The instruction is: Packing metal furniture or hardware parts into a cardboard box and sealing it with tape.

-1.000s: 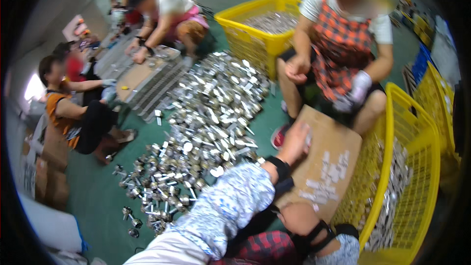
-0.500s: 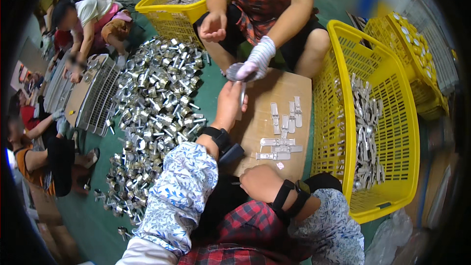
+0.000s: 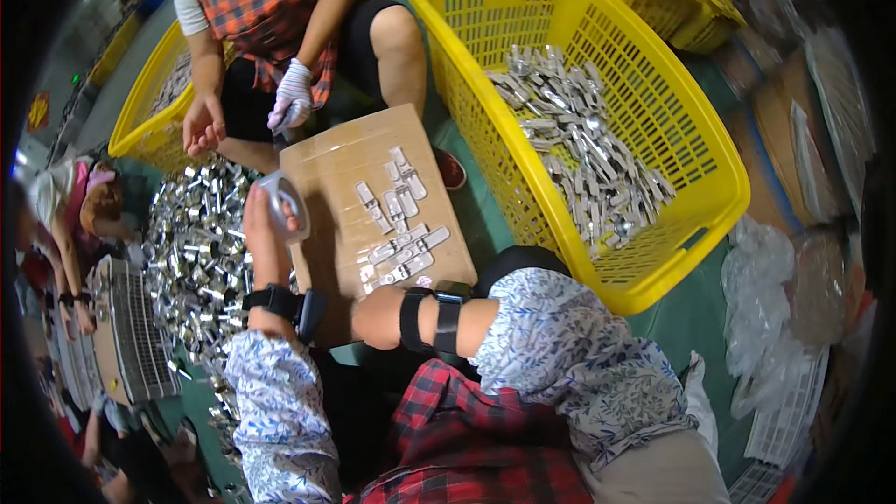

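My left hand [image 3: 265, 233] is closed around a smooth, rounded grey piece [image 3: 283, 208], held above the left side of a cardboard box [image 3: 322, 163]; motion blurs its exact kind. At the near edge of the box is my right hand [image 3: 381, 315], its back facing up and its fingers hidden beneath. Several flat, narrow, pale silvery pieces [image 3: 401, 201] lie on the cardboard, some crossing one another, just beyond my right hand. Across the box a co-worker's striped gloved hand [image 3: 292, 98] and bare hand [image 3: 203, 123] are apart from mine.
A heap of shiny metal parts with stems [image 3: 201, 243] covers the floor at left. On the right stands a large yellow basket [image 3: 532, 196] holding many flat metal pieces [image 3: 588, 135]. Another yellow basket [image 3: 140, 131] is at far left, and clear plastic bags [image 3: 770, 317] lie at right.
My view has swung right, bringing the yellow basket nearer the middle. My left hand has come away from the co-worker's gloved hand with the grey piece in it. The right hand stays low.
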A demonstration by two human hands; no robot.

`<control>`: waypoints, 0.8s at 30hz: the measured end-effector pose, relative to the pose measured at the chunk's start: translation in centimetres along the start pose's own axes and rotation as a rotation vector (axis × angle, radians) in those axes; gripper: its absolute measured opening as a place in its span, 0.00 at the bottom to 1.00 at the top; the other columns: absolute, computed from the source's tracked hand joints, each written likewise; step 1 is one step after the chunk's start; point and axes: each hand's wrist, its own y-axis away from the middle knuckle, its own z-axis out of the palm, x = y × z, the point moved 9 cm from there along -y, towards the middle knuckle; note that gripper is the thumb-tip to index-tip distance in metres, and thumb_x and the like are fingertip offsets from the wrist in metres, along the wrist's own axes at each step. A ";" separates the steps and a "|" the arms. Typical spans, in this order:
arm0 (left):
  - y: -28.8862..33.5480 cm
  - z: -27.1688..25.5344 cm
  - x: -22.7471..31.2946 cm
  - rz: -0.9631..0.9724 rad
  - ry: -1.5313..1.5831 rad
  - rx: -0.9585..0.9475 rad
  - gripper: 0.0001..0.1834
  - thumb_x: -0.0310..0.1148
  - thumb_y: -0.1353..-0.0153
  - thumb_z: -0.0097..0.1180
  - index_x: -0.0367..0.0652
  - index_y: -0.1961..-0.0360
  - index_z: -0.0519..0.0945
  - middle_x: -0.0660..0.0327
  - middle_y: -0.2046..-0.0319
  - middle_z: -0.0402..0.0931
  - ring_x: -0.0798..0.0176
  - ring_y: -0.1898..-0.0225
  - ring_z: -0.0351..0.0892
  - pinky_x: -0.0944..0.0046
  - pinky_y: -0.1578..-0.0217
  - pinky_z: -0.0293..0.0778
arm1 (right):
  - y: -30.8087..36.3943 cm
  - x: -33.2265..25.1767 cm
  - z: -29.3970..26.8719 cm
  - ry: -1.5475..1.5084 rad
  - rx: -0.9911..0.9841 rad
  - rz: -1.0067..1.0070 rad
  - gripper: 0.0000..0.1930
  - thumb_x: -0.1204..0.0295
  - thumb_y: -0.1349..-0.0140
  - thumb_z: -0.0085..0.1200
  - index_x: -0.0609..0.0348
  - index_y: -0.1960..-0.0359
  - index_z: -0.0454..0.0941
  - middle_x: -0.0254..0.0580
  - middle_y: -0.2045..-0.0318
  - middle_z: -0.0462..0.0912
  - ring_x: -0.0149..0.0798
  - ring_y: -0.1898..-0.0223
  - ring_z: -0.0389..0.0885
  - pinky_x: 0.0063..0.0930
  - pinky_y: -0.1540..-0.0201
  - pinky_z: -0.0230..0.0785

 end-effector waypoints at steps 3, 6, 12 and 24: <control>2.9 0.0 2.4 0.039 -0.019 -0.030 0.20 0.45 0.23 0.45 0.39 0.45 0.74 0.60 0.71 0.76 0.66 0.73 0.73 0.67 0.71 0.69 | 0.4 0.3 0.1 0.011 -0.041 0.024 0.13 0.69 0.47 0.61 0.55 0.60 0.91 0.44 0.60 0.90 0.50 0.56 0.89 0.48 0.60 0.80; 7.4 -2.0 4.4 0.052 -0.081 -0.024 0.22 0.48 0.22 0.43 0.39 0.46 0.74 0.60 0.70 0.77 0.65 0.70 0.74 0.65 0.66 0.69 | 1.1 -0.4 -0.3 0.051 -0.007 -0.007 0.12 0.71 0.49 0.61 0.57 0.63 0.91 0.49 0.64 0.90 0.51 0.60 0.89 0.45 0.62 0.80; 20.4 -7.4 3.0 -0.008 -0.178 0.045 0.26 0.53 0.22 0.39 0.39 0.50 0.75 0.59 0.67 0.78 0.62 0.64 0.76 0.60 0.57 0.70 | -1.4 -0.8 3.8 0.197 0.017 0.038 0.12 0.64 0.44 0.64 0.49 0.59 0.92 0.38 0.61 0.91 0.44 0.57 0.90 0.48 0.64 0.80; 32.0 -13.1 -6.8 -0.299 -0.329 0.116 0.31 0.55 0.20 0.37 0.35 0.39 0.74 0.55 0.48 0.78 0.59 0.47 0.78 0.55 0.39 0.68 | -2.5 0.3 7.1 0.191 -0.017 0.141 0.15 0.66 0.40 0.62 0.44 0.51 0.90 0.31 0.53 0.90 0.40 0.52 0.88 0.44 0.60 0.79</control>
